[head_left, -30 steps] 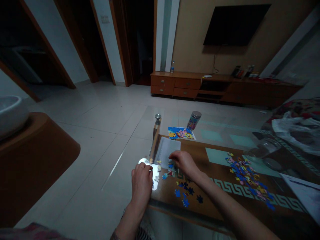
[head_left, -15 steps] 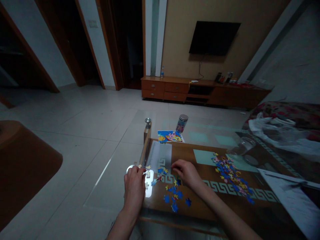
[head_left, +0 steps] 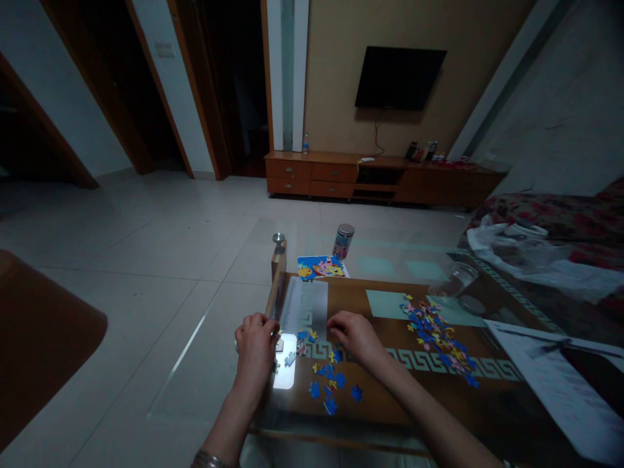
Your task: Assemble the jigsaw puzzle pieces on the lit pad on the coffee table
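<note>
My left hand [head_left: 255, 344] is at the left end of the glass table, thumb and fingers pinched together over a few pale-looking jigsaw pieces [head_left: 279, 346]. What sits in the pinch is too small to make out. A light blue puzzle piece [head_left: 290, 359] lies just right of it in a bright reflection. My right hand [head_left: 358, 335] hovers above the table with its fingers curled and fingertips together; anything between them is hidden. Between and below the hands are loose blue and yellow jigsaw pieces [head_left: 331, 374]. A larger heap of mixed pieces [head_left: 439, 335] is spread further right.
Beyond the hands lie a colourful picture card [head_left: 322, 267] and a lidded tin [head_left: 344, 241]. A clear jar [head_left: 461, 279], papers [head_left: 550, 383] and a plastic bag [head_left: 517, 257] are on the right. The glass tabletop's left edge [head_left: 188, 344] runs beside my left hand.
The whole view has shifted a little to the left. Both hands have moved only slightly relative to the table, still pinched and curled. The loose pieces look unmoved.
</note>
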